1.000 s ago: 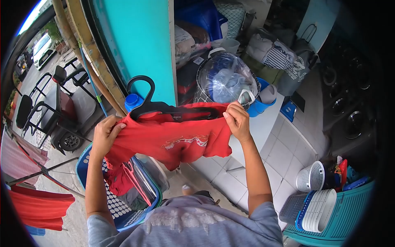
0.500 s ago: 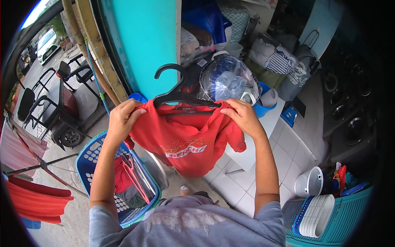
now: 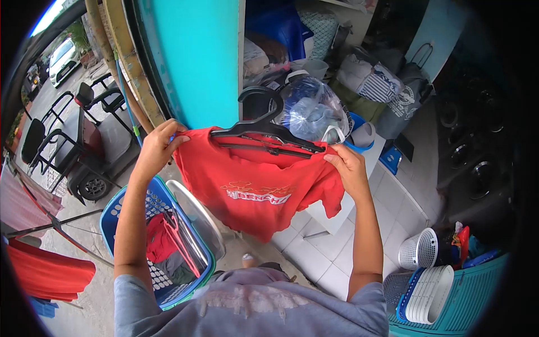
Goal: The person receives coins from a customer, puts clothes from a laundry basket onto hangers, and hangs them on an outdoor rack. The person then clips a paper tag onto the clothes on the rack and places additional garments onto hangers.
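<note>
The fingers of the left hand (image 3: 160, 144) are pinching the red T-shirt (image 3: 250, 196) at one shoulder, thumb beneath, and those of the right hand (image 3: 349, 167) are closing just as snugly on the other. Between them the shirt is hanging out in front of the person, its printed chest facing up, with the left hand at ten o'clock of it and the right at two. A black hanger (image 3: 255, 128) is lying across the neckline, its hook rising at twelve; I cannot tell how far its ends are reaching under the cloth.

To my eye the hanger is sitting nearer the right hand, so centring it by small, even tugs would be serving the shirt well; pulling hard would be straining the collar. Keeping both shoulders level would help too, as the right side is dipping.

At eight o'clock a blue laundry basket (image 3: 158, 196) is holding clothes and a pink hanger (image 3: 181, 242). A white table (image 3: 336, 226) is showing at four, and at one a clear plastic bag (image 3: 311, 112) is bulging. Farther out, toward four, white baskets (image 3: 437, 295) are standing nested.
</note>
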Motion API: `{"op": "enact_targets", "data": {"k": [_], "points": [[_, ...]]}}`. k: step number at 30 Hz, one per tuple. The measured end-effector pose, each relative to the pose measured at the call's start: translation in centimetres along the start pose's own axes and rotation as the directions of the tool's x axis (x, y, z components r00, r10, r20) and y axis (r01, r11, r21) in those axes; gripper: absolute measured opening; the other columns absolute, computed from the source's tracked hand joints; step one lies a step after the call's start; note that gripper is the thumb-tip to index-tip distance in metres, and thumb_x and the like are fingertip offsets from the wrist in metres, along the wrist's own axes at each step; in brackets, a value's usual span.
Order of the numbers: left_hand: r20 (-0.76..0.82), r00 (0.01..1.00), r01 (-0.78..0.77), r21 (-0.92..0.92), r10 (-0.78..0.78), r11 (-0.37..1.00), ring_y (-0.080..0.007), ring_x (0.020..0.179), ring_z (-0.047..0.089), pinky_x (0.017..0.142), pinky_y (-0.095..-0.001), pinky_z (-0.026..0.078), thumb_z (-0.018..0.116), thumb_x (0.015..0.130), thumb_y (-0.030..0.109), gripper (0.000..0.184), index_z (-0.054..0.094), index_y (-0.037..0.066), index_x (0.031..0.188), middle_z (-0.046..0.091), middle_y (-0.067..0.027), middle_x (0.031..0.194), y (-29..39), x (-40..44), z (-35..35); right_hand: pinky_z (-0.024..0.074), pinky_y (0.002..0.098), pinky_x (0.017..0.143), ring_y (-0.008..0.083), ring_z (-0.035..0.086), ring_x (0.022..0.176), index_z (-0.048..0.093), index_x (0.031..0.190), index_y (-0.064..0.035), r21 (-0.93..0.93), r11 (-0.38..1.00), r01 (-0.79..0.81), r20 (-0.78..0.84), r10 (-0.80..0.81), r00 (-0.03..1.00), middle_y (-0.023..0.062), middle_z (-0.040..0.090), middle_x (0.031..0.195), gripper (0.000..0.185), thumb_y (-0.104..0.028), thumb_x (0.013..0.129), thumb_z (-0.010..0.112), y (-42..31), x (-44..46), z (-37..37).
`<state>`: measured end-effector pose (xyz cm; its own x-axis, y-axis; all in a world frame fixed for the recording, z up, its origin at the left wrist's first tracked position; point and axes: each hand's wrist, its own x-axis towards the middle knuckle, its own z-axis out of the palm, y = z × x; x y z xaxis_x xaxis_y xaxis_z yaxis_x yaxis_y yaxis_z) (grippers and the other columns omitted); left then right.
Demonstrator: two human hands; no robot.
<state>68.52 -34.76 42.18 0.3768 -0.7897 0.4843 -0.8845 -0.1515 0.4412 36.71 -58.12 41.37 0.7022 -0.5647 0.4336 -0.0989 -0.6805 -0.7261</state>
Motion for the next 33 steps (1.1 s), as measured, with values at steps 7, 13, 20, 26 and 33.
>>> {"op": "enact_targets", "data": {"k": [7, 13, 20, 26, 33], "points": [[-0.105, 0.994, -0.020, -0.093, 0.010, 0.995, -0.0252, 0.071, 0.054, 0.065, -0.0309, 0.043, 0.061, 0.078, 0.009, 0.013, 0.054, 0.000, 0.085, 0.051, -0.0108, 0.078, 2.1, -0.2, 2.0, 0.0429, 0.0326, 0.067, 0.0266, 0.054, 0.074, 0.058, 0.089, 0.0004, -0.187, 0.980, 0.071, -0.164, -0.102, 0.981, 0.0108, 0.058, 0.082, 0.018, -0.012, 0.078, 0.064, 0.5, -1.8, -0.7], [-0.235, 0.972, -0.081, -0.234, 0.025, 0.969, -0.0190, 0.086, 0.053, 0.074, -0.0279, 0.040, 0.058, 0.081, 0.010, 0.017, 0.054, 0.001, 0.094, 0.052, -0.0082, 0.091, 4.5, 2.5, 0.4, 0.0409, 0.0276, 0.064, 0.0186, 0.051, 0.068, 0.057, 0.089, 0.0011, -0.027, 0.997, -0.074, -0.327, 0.062, 0.943, 0.0091, 0.055, 0.076, 0.018, -0.014, 0.081, 0.063, -1.7, -1.3, -3.4], [-0.399, 0.912, -0.121, -0.480, -0.093, 0.869, -0.0152, 0.103, 0.048, 0.081, -0.0259, 0.039, 0.051, 0.082, 0.005, 0.023, 0.052, 0.004, 0.105, 0.047, -0.0056, 0.113, 2.4, 1.4, 0.3, 0.0438, 0.0222, 0.070, 0.0083, 0.055, 0.075, 0.061, 0.087, 0.0003, 0.595, 0.804, -0.025, -0.366, 0.298, 0.882, 0.0016, 0.061, 0.084, 0.013, -0.012, 0.083, 0.061, 1.1, 6.1, -9.2], [-0.142, 0.933, 0.215, -0.514, -0.330, 0.830, -0.0112, 0.095, 0.049, 0.071, -0.0206, 0.041, 0.048, 0.080, -0.004, 0.020, 0.053, 0.002, 0.098, 0.049, -0.0048, 0.109, -2.6, -5.8, 0.6, 0.0459, 0.0237, 0.068, 0.0102, 0.058, 0.070, 0.061, 0.085, -0.0024, 0.686, 0.725, -0.059, -0.298, 0.353, 0.887, 0.0052, 0.063, 0.083, 0.012, -0.015, 0.083, 0.061, 10.8, 15.8, -12.5], [-0.156, 0.779, 0.509, -0.408, -0.607, 0.758, -0.0104, 0.089, 0.049, 0.072, -0.0208, 0.040, 0.047, 0.081, -0.004, 0.018, 0.053, 0.001, 0.097, 0.050, -0.0035, 0.104, -4.2, -15.5, -2.1, 0.0424, 0.0363, 0.085, 0.0297, 0.058, 0.091, 0.060, 0.102, -0.0052, -0.002, 0.911, -0.412, -0.594, 0.330, 0.734, 0.0137, 0.063, 0.091, 0.038, -0.031, 0.075, 0.068, 31.8, 19.2, -3.0]]}}
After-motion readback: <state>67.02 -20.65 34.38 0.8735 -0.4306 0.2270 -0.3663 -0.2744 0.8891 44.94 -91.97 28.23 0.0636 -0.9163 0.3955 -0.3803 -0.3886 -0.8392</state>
